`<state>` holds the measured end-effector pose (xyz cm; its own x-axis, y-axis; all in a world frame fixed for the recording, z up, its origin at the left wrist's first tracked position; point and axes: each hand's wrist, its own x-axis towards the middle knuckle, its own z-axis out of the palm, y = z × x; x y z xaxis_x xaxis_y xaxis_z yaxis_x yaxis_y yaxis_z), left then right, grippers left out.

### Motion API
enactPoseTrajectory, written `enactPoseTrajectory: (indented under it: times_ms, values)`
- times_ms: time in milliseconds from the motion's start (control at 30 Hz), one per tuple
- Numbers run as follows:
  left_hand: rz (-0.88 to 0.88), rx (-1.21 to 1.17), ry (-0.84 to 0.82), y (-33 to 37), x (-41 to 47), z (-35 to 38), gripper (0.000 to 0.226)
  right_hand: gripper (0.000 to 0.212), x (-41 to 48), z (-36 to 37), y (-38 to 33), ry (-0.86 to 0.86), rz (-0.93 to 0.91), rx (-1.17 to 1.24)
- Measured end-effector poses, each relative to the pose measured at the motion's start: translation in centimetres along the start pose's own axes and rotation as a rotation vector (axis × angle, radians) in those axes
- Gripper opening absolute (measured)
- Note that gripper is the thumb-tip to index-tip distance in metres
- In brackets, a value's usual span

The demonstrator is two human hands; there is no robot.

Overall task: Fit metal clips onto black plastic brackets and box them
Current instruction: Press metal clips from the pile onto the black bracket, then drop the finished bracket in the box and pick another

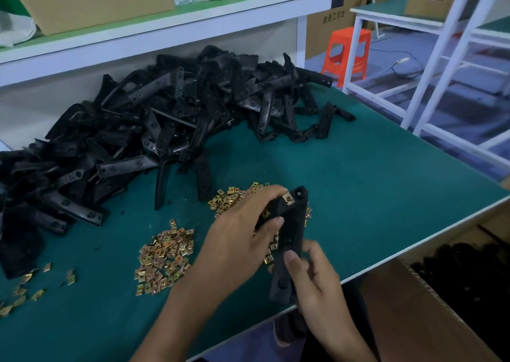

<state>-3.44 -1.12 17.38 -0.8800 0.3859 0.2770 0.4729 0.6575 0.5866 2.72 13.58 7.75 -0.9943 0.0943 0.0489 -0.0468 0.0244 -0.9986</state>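
I hold one long black plastic bracket (289, 240) upright over the green table's front edge. My right hand (317, 281) grips its lower half, thumb on its face. My left hand (242, 234) curls round its upper end, fingers beside a brass metal clip (289, 198) seated on the top corner. Loose brass clips lie in one heap (162, 259) left of my hands and another heap (234, 198) behind them. A big pile of black brackets (154, 124) covers the back left of the table.
An open cardboard box (430, 306) with black parts inside stands below the table's right front edge. A shelf (165, 22) above the pile carries a carton and a water bottle. An orange stool (346, 53) and white racks stand to the right. A few stray clips (27, 287) lie far left.
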Motion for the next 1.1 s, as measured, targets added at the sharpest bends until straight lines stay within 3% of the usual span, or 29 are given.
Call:
enactPoseTrajectory:
  times_ms: [333,533,733,1033,1100]
  values:
    - [0.122,0.056,-0.081,1.7,0.7,0.6,0.037,0.024,-1.6,-1.3,-0.5,0.015,0.053,0.168]
    - [0.032,-0.041,0.016,2.0,1.0,1.6,0.047,0.027,-2.6,-2.4,-1.1,0.055,0.068,0.196]
    - [0.194,-0.085,0.086,4.1,1.6,3.4,0.022,0.019,-4.1,-3.2,-1.5,0.143,0.040,0.328]
    - [0.367,-0.132,-0.246,10.7,2.1,10.3,0.029,0.029,-9.3,-7.1,-0.8,0.441,0.186,0.527]
    - [0.413,-0.190,-0.310,12.1,1.5,11.9,0.035,0.019,-10.6,-8.2,-0.9,0.564,0.193,0.566]
